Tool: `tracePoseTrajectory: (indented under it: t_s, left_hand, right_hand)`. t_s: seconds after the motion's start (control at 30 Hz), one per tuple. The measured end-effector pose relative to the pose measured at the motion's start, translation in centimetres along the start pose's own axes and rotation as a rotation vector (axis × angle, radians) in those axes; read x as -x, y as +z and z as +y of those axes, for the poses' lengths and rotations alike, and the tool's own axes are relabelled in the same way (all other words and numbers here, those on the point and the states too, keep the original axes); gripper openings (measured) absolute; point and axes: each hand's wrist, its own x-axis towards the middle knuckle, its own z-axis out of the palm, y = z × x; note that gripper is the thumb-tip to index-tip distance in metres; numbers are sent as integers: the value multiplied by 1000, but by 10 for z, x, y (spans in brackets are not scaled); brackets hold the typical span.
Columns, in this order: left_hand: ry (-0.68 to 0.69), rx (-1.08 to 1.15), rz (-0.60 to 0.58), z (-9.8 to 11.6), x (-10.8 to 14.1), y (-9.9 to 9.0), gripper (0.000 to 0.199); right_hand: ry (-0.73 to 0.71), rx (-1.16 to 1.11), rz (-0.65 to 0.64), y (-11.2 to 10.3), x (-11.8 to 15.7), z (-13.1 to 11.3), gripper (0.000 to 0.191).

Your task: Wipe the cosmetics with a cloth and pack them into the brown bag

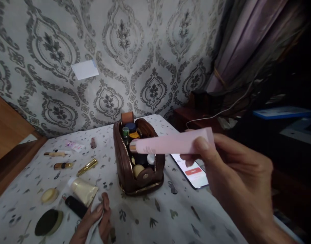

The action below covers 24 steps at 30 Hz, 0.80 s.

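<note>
A pink squeeze tube (168, 142) with a shiny cap lies level in my right hand (236, 173), pinched at its flat end between thumb and fingers. Its cap end is in front of an unzipped brown toiletry bag (122, 169), hiding part of the bag's contents. Bottles and jars fill the bag, among them a green-capped bottle (125, 132) and a blue lid (130, 127). Low in the view, my left hand (104, 217) is closed around a white cloth (94, 223). Near it are a cream-coloured tube (84, 190) and a black tube (75, 206).
On the patterned sheet (145, 220), left of the bag, lie a dark round jar (47, 222), a small yellowish jar (50, 195), a gold tube (87, 166) and several other cosmetics. A lit phone (193, 173) sits right of the bag. Wallpaper (150, 51) rises behind.
</note>
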Motion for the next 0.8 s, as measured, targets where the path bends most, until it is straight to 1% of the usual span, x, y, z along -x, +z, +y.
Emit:
tracePoseTrajectory:
  t_s: [0.07,0.17,0.27,0.37,0.43,0.5,0.53,0.6,0.67,0.8]
  left_hand:
    - [7,-2,-57,0,-6,1,26]
    - [14,-18,-109,0,-9,0,27]
    - [30,-27,-115,1,-9,0,25]
    - [33,-10,-105,2,-8,2,21]
    - [16,26,-81,3,-6,3,19]
    - [1,63,-51,3,-5,4,20]
    - [-1,77,-36,4,-4,4,21]
    - [10,93,-8,6,-4,4,23]
    - [32,99,3,7,-3,4,23]
    - [46,109,-10,9,-3,3,22]
  right_hand:
    - [-70,50,-39,4,-13,-1,34]
    - [-121,24,-159,21,-27,5,31]
    - [-134,19,-275,41,-36,16,31]
    - [-147,102,-366,62,-45,25,30]
    - [-130,138,-410,74,-50,29,25]
    - [-115,155,-441,85,-54,31,13]
    - [-106,162,-455,89,-55,32,14]
    - [-70,176,-497,94,-56,32,28]
    - [-14,196,-547,99,-56,32,35]
    - [36,226,-622,106,-55,36,30]
